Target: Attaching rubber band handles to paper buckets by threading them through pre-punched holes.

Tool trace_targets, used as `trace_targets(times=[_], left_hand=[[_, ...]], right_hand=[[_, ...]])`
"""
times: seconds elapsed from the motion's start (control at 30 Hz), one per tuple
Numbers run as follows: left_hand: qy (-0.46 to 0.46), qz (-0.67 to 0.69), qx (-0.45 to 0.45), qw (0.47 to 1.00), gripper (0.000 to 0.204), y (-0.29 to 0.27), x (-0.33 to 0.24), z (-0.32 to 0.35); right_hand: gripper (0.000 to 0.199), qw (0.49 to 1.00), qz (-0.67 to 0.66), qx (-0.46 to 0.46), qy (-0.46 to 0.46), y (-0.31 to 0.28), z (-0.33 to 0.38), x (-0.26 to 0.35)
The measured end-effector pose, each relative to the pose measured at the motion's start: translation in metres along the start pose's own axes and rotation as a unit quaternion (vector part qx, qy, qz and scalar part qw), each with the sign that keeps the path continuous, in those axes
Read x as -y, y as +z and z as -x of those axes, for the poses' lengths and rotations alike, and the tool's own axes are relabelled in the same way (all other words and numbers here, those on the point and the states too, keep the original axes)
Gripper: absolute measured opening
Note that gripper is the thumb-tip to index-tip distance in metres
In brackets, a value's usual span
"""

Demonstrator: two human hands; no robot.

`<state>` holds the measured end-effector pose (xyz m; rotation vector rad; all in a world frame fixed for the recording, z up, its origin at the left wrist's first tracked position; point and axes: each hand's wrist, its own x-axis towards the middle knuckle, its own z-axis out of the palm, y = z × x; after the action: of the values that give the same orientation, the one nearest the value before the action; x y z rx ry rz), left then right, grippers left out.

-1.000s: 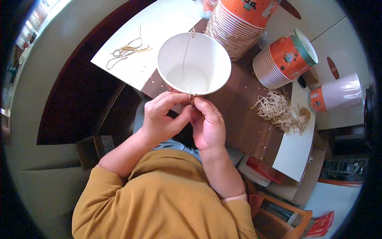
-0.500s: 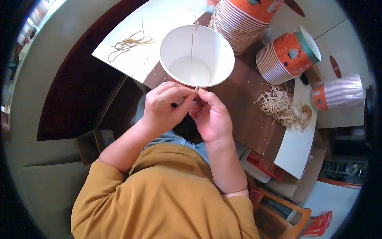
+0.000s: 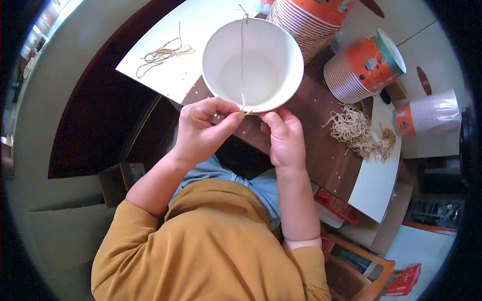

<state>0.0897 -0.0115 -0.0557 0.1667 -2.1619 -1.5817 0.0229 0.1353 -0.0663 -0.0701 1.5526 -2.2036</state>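
Observation:
A white paper cup (image 3: pixel 251 65) lies with its open mouth toward me on the dark brown table (image 3: pixel 306 145). A thin tan string (image 3: pixel 241 55) runs across its mouth from the far rim to the near rim. My left hand (image 3: pixel 201 133) pinches the string's near end at the rim between thumb and fingers. My right hand (image 3: pixel 286 138) touches the cup's near rim just right of the string, fingers curled.
Stacks of orange paper cups (image 3: pixel 311 20) (image 3: pixel 364 65) stand behind and right of the white cup, with another stack (image 3: pixel 429 115) lying at far right. A tangle of tan strings (image 3: pixel 359 133) lies to the right. Loose strings (image 3: pixel 163 52) rest on a white sheet (image 3: pixel 201 30).
The white cup has tipped a little further away and upward in view. Both hands have stayed at its near rim, with the left fingers now pinching the string's end.

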Motion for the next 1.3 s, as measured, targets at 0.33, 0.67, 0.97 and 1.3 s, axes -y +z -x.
trace_targets(times=[0.33, 0.67, 0.97, 1.3], left_hand=[[0.121, 0.044, -0.028, 0.991, 0.007, 0.004, -0.009, -0.017], [0.099, 0.138, 0.057, 0.984, 0.009, 0.005, -0.003, -0.023], [-0.005, 0.499, 0.111, 0.86, 0.004, 0.003, -0.012, -0.032], [-0.002, 0.517, 0.139, 0.845, 0.01, 0.002, 0.008, -0.045]], right_hand=[[0.018, 0.984, 0.163, -0.003, -0.07, -0.008, 0.004, 0.003], [0.021, 0.717, 0.466, -0.092, -0.51, 0.012, 0.002, 0.005], [0.013, 0.689, 0.524, -0.085, -0.494, 0.006, 0.002, 0.014], [0.02, 0.653, 0.647, -0.088, -0.385, 0.009, 0.014, 0.025]])
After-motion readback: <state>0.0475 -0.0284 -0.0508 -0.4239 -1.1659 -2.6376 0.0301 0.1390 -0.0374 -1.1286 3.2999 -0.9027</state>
